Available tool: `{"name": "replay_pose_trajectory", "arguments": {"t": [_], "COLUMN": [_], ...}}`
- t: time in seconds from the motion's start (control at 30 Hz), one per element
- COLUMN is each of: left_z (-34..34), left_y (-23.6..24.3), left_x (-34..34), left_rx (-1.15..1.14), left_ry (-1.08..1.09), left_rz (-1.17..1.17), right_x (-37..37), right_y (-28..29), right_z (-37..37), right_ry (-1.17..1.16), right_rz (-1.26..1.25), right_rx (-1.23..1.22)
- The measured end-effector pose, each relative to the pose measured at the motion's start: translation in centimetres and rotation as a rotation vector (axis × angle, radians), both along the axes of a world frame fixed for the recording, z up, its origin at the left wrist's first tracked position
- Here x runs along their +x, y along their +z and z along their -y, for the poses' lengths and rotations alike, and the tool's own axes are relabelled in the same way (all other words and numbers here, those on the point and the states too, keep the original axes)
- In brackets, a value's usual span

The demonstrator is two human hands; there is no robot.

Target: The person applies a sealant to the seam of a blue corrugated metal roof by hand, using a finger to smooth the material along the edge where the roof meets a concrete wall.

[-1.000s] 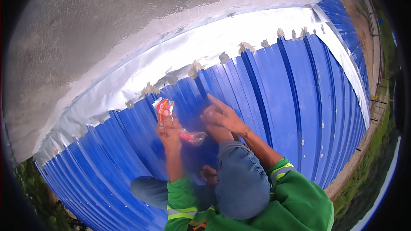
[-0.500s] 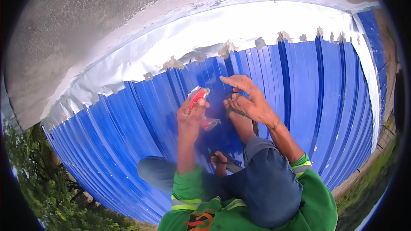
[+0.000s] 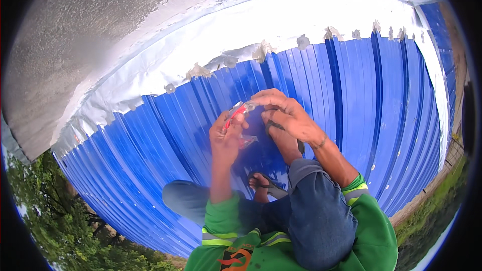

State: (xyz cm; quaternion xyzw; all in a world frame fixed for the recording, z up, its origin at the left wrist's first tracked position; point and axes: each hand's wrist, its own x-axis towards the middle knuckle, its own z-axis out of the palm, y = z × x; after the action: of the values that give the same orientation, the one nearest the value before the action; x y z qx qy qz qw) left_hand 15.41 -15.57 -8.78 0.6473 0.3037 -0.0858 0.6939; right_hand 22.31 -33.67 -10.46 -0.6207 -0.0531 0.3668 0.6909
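My left hand [image 3: 226,138] is closed around a small packet [image 3: 235,113] of crinkled clear plastic with something red in it. Below these fingers a reddish, see-through piece of plastic [image 3: 248,142] sticks out; whether it belongs to the packet I cannot tell. My right hand [image 3: 293,118] reaches in from the other side with its fingers stretched out. Its fingertips meet the upper right end of the packet, while its thumb lies lower and apart. Just what the red content is stays hidden by plastic and fingers.
I squat on a ribbed blue metal roof [image 3: 175,130], with sandalled feet [image 3: 261,179] beneath my hands. A silvery-white flashing strip [image 3: 301,15], with ragged grey sealant patches, runs along a rough grey wall [image 3: 75,45]. Trees [image 3: 55,211] stand beyond the roof's lower left edge.
My right hand has moved left, and its fingertips now reach the packet's end. The left hand still holds the packet in nearly the same place.
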Motion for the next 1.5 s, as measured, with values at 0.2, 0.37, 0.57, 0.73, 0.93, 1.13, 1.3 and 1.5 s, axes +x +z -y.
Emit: {"name": "replay_pose_trajectory", "arguments": {"t": [0.2,0.37,0.57,0.73,0.93,1.13,1.3,1.5], "left_z": [0.0,-0.5,0.5,-1.2,-6.2,-8.9,-8.5,-6.7], "left_y": [0.0,-0.9,-0.8,-4.5,-4.6,-5.7,-5.7,-5.5], "left_x": [0.0,-0.2,0.5,-0.8,-3.7,-6.1,-6.7,-5.9], "left_rx": [0.055,0.041,0.091,0.16,0.144,0.115,0.126,0.107], "left_ry": [0.008,0.011,0.001,0.1,0.231,0.29,0.289,0.296], "left_rz": [-0.065,-0.036,-0.098,-0.083,-0.16,-0.15,-0.192,-0.17], "right_x": [0.0,0.0,0.0,0.2,4.2,9.2,10.8,11.6], "right_y": [-0.6,-0.8,-1.0,-0.9,-8.2,-14.8,-15.8,-15.6], "right_z": [0.2,0.1,0.5,2.9,13.8,18.3,18.1,17.7], "right_ry": [0.034,0.046,0.025,-0.082,-0.327,-0.263,-0.242,-0.162], "right_rz": [-0.048,-0.111,-0.225,-0.419,0.429,0.79,0.823,0.922], "right_rx": [0.039,0.117,0.15,0.255,-0.741,-1.09,-1.128,-1.246]}}
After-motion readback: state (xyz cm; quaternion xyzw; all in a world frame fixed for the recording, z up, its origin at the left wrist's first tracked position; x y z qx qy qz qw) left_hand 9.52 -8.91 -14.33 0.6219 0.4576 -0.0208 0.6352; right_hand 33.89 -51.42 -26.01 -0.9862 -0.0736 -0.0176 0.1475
